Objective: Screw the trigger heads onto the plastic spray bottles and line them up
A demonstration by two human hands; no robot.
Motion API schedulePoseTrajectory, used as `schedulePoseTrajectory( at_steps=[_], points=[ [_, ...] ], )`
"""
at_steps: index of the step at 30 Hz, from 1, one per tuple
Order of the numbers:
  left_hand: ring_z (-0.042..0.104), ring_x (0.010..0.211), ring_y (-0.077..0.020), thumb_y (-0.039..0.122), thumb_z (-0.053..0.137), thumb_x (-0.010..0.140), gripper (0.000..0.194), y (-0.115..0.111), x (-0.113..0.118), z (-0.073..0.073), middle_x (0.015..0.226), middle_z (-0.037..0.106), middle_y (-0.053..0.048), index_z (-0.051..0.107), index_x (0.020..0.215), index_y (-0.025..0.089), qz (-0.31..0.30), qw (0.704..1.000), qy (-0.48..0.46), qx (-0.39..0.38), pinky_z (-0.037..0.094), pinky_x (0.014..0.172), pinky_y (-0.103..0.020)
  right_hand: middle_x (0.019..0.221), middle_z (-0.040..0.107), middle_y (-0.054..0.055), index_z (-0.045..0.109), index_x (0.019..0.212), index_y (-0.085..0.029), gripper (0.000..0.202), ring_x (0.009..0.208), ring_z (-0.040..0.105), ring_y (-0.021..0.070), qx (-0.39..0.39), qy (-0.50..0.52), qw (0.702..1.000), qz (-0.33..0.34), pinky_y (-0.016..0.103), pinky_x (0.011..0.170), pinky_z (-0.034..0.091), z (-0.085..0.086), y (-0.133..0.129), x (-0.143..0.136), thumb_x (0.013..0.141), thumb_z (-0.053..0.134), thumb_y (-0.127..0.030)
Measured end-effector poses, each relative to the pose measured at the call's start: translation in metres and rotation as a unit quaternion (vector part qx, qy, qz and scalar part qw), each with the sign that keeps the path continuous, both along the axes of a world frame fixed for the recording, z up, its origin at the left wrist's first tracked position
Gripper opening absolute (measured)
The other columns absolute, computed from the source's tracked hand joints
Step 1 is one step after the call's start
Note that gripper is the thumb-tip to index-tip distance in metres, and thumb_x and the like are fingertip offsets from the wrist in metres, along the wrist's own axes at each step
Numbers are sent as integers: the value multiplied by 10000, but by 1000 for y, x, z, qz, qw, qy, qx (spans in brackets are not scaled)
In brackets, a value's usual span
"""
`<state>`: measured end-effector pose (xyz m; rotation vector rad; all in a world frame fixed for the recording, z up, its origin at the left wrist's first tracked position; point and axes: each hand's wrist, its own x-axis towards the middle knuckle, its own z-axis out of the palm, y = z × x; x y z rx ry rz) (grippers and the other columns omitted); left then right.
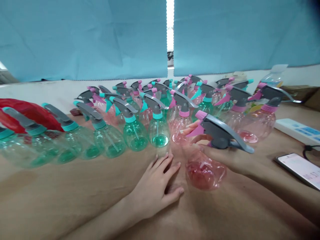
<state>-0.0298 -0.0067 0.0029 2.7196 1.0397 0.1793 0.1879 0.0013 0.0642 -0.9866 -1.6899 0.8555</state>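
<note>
A pink spray bottle (206,171) with a grey and pink trigger head stands tilted at the right of centre. My right hand (200,140) is closed around its neck, partly hidden behind the trigger head. To the left of that bottle, my left hand (157,183) lies on the wooden table (100,196) with its fingers spread and nothing in it. Just beyond its fingertips stands a green spray bottle (158,133) with a turquoise collar. Another pink bottle (184,125) is behind my right hand's fingers.
Many green and pink spray bottles stand in rows across the back. At the far left is a red bag (32,111). A phone (300,170) and a white box-like device (297,130) lie at the right, near a black cable (310,148). Blue sheets (87,36) hang behind.
</note>
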Motion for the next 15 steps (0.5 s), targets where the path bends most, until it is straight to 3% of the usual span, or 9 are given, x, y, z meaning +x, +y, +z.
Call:
schedulePoseTrajectory(
  at_steps=[6,11,15],
  points=[
    [246,1384,-283,515,490,909,588,0,0,0,1507,292,-117,413,1395,193,0,1000,-1,-3,237,1098,-496,726,602,4,542,718,-245,68,743,631,174,-13,-7,1000,3,281,607,542,2,1,-2,672,565,-201],
    [256,1380,-292,510,495,908,587,0,0,0,1507,294,-113,414,1394,191,-2,1000,-8,-5,230,1101,-498,714,589,-23,518,735,-248,148,617,583,135,-25,-4,999,26,278,575,522,-1,0,0,643,549,-136],
    [261,1376,-300,507,495,909,572,0,0,-1,1505,300,-105,417,1391,207,-1,1000,-20,-6,240,1094,-505,654,546,-31,508,754,-252,159,554,537,124,-30,-30,999,5,257,504,475,-9,0,4,680,525,-113]
  ],
)
